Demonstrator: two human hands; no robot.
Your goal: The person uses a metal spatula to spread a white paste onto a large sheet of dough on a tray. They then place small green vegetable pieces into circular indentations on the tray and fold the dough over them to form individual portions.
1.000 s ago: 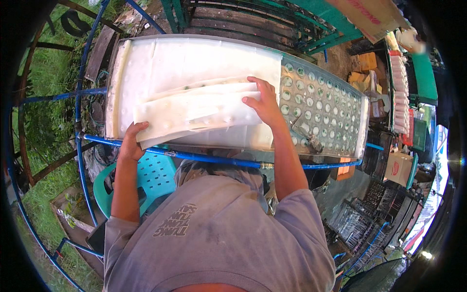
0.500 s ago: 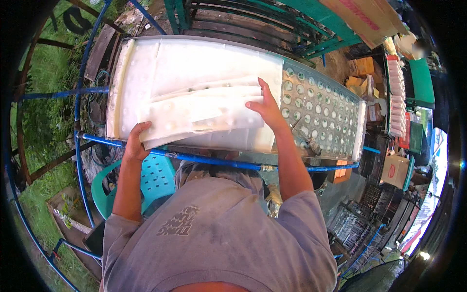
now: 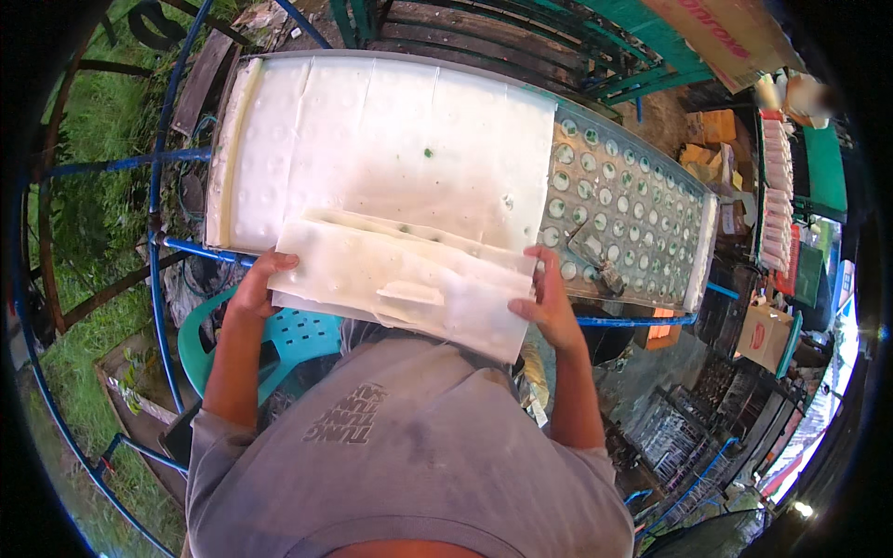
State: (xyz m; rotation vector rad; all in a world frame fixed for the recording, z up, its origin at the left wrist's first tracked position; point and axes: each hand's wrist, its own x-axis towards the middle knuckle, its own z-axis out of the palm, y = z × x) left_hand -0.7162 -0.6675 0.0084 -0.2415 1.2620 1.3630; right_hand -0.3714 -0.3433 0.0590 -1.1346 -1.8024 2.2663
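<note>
My left hand [image 3: 257, 285] and my right hand [image 3: 551, 305] grip the two ends of a folded stack of thin, whitish sheets [image 3: 363, 265]. The stack is tilted and overlaps the near edge of the long table in front of me. Beneath and beyond it, a wide white sheet [image 3: 372, 121] with faint round bumps covers the table's left and middle. A small green speck [image 3: 428, 152] rests on that sheet. To its right, a transparent panel [image 3: 581, 172] shows rows of pale round spots with green bits. Close to my right hand, a small tool with a thin handle [image 3: 609, 279] lies on the panel.
Blue pipes [image 3: 200, 248] frame the table. A teal plastic chair [image 3: 307, 333] stands at the near left. Green wooden slats [image 3: 609, 86] rise behind the table. Cardboard boxes [image 3: 765, 333] and a column of stacked pale items [image 3: 775, 200] are at the right.
Both hands have drawn the folded stack toward me, the right hand farther than the left. More of the white sheet on the table shows, including the green speck.
</note>
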